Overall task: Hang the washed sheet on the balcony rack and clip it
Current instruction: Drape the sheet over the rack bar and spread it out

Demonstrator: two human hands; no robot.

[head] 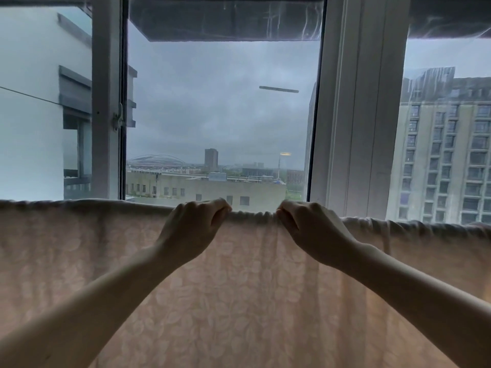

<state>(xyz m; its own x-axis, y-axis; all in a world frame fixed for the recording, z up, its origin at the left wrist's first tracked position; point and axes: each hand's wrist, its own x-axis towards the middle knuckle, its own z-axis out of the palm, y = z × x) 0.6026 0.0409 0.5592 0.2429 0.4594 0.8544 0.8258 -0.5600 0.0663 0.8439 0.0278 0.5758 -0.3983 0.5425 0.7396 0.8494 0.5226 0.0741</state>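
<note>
sheet point(239, 288) draped, top fold pinched between hands point(252, 221)

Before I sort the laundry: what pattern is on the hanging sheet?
A pale pinkish sheet with a light leaf print, seen in the head view.

Arms: both forearms were bare, no sleeve visible.
Left hand point(195, 224): no ring, no glove.
Right hand point(305, 225): no ring, no glove.
</note>
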